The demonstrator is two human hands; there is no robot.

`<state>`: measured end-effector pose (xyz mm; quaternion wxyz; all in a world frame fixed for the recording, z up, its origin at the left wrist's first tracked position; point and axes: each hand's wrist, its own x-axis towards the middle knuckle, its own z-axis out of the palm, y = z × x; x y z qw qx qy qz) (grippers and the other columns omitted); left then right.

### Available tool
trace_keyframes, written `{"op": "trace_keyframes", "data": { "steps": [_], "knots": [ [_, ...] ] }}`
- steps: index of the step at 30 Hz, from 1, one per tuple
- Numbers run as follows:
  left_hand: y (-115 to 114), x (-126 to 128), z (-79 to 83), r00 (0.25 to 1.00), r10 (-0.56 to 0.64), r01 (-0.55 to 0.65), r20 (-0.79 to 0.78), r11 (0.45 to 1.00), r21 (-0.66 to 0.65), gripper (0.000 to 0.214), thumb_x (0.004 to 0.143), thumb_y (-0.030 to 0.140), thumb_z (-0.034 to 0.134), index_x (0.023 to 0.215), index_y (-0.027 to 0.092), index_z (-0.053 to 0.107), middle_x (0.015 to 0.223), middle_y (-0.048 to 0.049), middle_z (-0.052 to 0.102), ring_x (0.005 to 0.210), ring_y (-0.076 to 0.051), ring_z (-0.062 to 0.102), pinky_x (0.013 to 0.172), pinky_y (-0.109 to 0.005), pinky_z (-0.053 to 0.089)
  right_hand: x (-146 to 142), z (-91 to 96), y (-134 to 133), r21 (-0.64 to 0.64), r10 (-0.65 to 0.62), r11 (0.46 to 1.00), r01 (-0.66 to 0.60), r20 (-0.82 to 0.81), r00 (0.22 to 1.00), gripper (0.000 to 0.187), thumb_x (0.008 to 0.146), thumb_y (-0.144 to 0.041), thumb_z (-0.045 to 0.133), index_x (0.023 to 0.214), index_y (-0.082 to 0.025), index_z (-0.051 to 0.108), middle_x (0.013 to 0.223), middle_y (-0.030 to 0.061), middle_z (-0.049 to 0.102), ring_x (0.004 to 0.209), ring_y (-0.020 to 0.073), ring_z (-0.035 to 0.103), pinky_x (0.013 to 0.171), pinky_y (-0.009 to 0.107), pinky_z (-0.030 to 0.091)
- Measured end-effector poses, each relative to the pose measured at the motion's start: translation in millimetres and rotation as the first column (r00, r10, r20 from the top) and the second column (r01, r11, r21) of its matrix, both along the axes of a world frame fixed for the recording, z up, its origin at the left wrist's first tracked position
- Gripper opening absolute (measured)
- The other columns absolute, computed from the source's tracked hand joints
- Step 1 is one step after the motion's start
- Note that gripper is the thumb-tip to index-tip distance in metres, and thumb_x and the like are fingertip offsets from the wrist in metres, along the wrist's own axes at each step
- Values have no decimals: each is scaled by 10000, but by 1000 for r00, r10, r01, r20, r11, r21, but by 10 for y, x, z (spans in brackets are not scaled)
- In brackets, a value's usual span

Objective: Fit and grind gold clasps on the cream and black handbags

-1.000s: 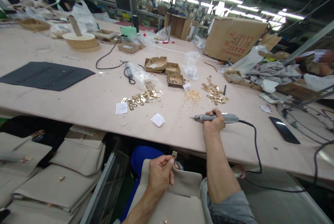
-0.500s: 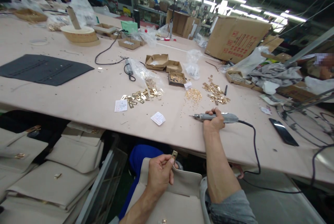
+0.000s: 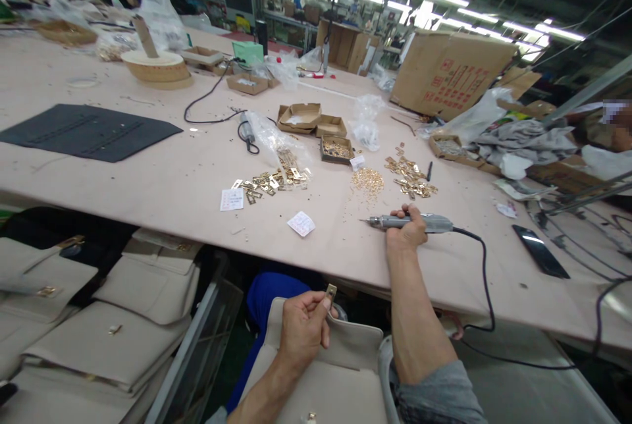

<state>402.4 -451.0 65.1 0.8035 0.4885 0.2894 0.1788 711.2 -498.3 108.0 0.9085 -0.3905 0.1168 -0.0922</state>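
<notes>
Head view: left hand [image 3: 302, 328] pinches a small gold clasp plate [image 3: 330, 291], not yet fixed to the near beige leather bag [image 3: 326, 378]; right hand [image 3: 405, 234] grips the grey corded screwdriver [image 3: 428, 222] farther off.

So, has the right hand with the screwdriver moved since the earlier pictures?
No. The right hand keeps the screwdriver in the same place, equally near the gold screw pile and the white slip.
</notes>
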Motion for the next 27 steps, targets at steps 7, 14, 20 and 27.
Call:
{"op": "trace_keyframes", "data": {
  "steps": [7,14,20,27],
  "knots": [
    [-7,-8,25,1000,6,-6,-4,1000,-10,459,815,537,791,832,82,735,734,-126,757,292,-73,509,306,-155,287,4,-14,12,3,-6,1000,6,12,1000,234,726,-125,735,848,-167,540,772,-32,628,528,58,508,506,200,547],
    [-7,-4,31,1000,9,-9,3,1000,-2,468,815,540,790,841,75,740,721,-126,754,285,-76,503,301,-158,284,8,-13,29,7,-14,1000,14,12,1000,247,718,-128,739,847,-167,532,773,-29,626,526,56,507,500,193,537],
    [-6,6,26,1000,6,-6,2,1000,-1,461,818,534,790,842,76,740,727,-125,756,289,-72,503,305,-157,289,4,3,50,9,-20,1000,20,2,1000,236,712,-127,731,847,-164,541,766,-15,628,534,64,505,486,197,529],
    [-13,5,17,1000,8,-8,-2,1000,-2,472,797,553,798,812,86,734,702,-116,750,283,-73,497,302,-156,275,-7,25,46,23,-22,999,22,0,1000,231,710,-121,734,848,-158,552,761,-8,628,538,69,505,481,198,526]
  ]
}}
